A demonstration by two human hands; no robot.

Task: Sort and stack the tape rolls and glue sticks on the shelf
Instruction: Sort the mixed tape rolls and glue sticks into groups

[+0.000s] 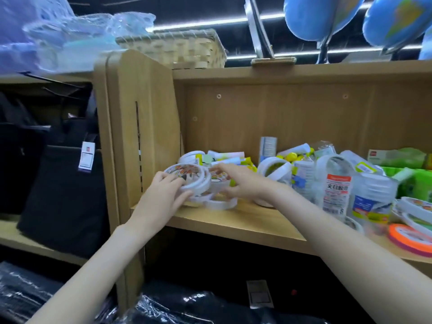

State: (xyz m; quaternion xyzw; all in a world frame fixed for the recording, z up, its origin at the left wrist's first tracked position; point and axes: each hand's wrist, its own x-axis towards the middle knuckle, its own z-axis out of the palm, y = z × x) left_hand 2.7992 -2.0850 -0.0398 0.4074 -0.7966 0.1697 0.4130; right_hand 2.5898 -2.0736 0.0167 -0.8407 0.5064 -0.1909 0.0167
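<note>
Left of centre in the frame, at the left end of the wooden shelf, both hands worked a low stack of white tape rolls. Left hand was closed around the top tape roll, fingers wrapped over its near rim, roll tilted and sitting on the stack, not yet flat. Right hand was half open, fingers spread and laid over the next rolls just beside it; no clear grip, looked like steadying.

Glue sticks lay in a loose heap behind the stack toward the back panel, more with yellow caps at centre right. Other tape rolls in clear wrap stood at centre right, an orange roll at the lower right edge of the shelf.

Judgement: step in hand was seating the top roll on the pile. To do it well, level the roll first, line its rim with the roll under it, keep right hand pressing the stack so it doesn't slide toward the shelf front edge. Stack sat near that edge, so push it back a little. Wrapped rolls likely slippery, so lower, don't drop. Glue sticks best kept apart from the tape pile, so they don't roll under it
</note>
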